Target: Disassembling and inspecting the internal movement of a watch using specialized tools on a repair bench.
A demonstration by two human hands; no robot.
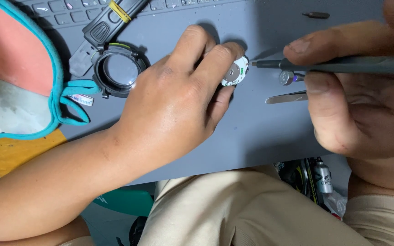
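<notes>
Head view: left hand [178, 95] pinches the small round white watch module [235, 72] at its fingertips, pressed to the grey worktop [261, 132]. Right hand [356, 105] has its grip closed on a slim dark screwdriver [338, 65], tip just touching the module's edge, probably at a screw; too small to tell. Keep the tip square w/ light downward pressure, left fingers clear. Just below the right grip: tweezers [286, 97]. Behind the left grip: empty watch case [117, 70] w/ strap.

A small white rectangular fabric label [80, 99] with blue print hangs from the teal cord loop [71, 102] at the left, beside the watch case [117, 70]; no packages, signs or screens appear.
</notes>
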